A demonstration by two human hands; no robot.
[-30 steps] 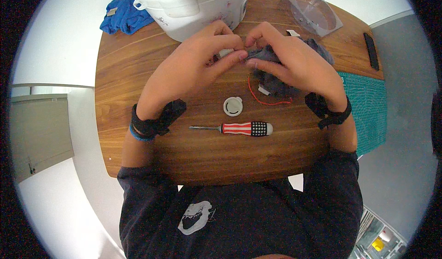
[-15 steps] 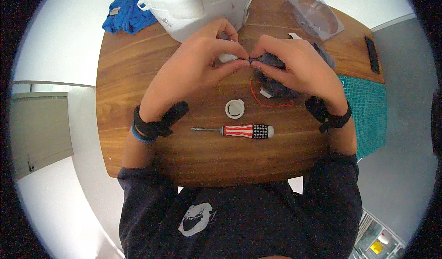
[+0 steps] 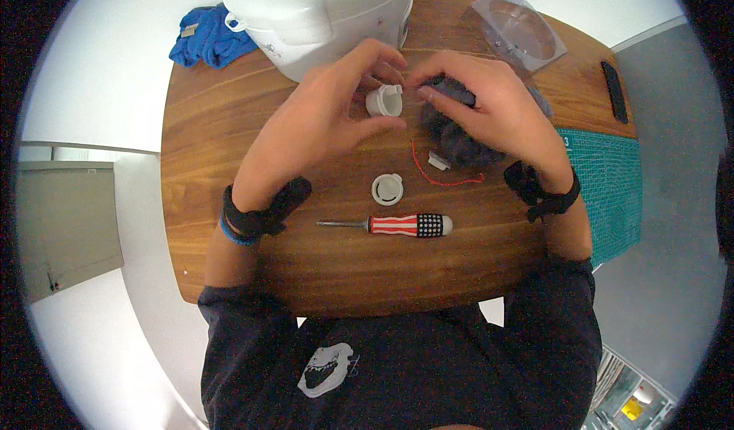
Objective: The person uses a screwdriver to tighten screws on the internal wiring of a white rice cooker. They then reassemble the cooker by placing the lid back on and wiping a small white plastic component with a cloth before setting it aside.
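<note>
My left hand [image 3: 336,105] has its thumb and fingers spread around a small white plastic cup [image 3: 384,102] with a tab on its rim. Whether the fingers touch the cup is hard to see. My right hand [image 3: 478,97] is bent in a pinch above a dark grey fuzzy bundle [image 3: 462,139]; what its fingertips hold is too small to make out. A red string [image 3: 440,181] curves out beside the bundle, near a small white plastic piece [image 3: 438,160]. Closer to me lie a round white cap [image 3: 388,190] and a screwdriver [image 3: 405,225] with a striped and starred handle.
A large white lidded container [image 3: 329,25] stands at the back of the wooden table [image 3: 252,269]. To its left is a blue cloth [image 3: 210,38]. A clear plastic package [image 3: 520,32], a black slim object [image 3: 614,92] and a green cutting mat [image 3: 600,193] occupy the right side.
My hands have parted from a shared pinch over something small and dark. The left fingers have spread, and the white cup now shows plainly between them.
</note>
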